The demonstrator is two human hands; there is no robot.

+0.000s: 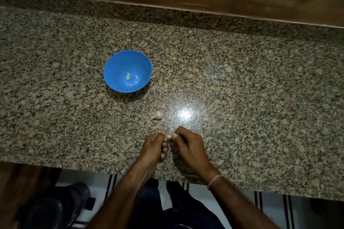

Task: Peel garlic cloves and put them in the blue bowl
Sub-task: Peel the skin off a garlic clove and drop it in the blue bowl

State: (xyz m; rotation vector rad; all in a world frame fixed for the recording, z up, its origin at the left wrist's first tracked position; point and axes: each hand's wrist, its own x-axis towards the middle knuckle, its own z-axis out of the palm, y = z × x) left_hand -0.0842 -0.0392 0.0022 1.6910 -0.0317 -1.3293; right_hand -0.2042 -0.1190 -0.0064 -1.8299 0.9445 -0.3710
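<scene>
The left hand [154,147] and the right hand [188,145] are both bare, and the forearms are uncovered from the grip back to the lower edge of the view. A thin wrist thread [216,181], pale pinkish-tan, is worn round the right wrist, behind the grip; it is seen as a single narrow loop lying slightly aslant across the arm. Short, pale fingernails [164,149] can be made out on the left hand just beneath the grip, and a rounded thumbnail [174,135] is shown on the right hand right at it. Well behind the grip, between and under the forearms, dark blue trousers [149,210] are worn, with soft folds in the cloth.
</scene>
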